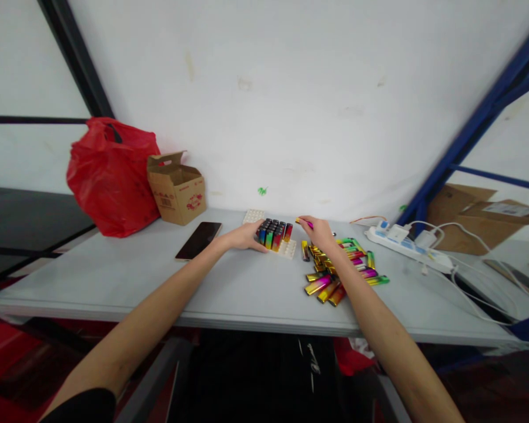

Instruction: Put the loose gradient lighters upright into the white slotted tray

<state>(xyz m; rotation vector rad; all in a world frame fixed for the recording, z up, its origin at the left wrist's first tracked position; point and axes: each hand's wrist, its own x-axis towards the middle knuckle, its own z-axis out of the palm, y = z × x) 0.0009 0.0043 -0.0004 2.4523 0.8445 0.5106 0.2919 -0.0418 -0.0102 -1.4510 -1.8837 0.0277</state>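
Two hands flank a tray [288, 251]: left hand [245, 237] open against it, right hand [320, 231] pinching a tube [304, 222] that, lowered askew, could topple the upright tubes [272, 233].

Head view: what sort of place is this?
Likely a small packing workshop or storeroom: a pile of shiny sticks beside a part-filled white tray, a cardboard box, and blue rack framing.

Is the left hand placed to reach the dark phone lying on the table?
Probably yes: the left hand rests against the tray, and the phone lies close beside it, with only bare table between.
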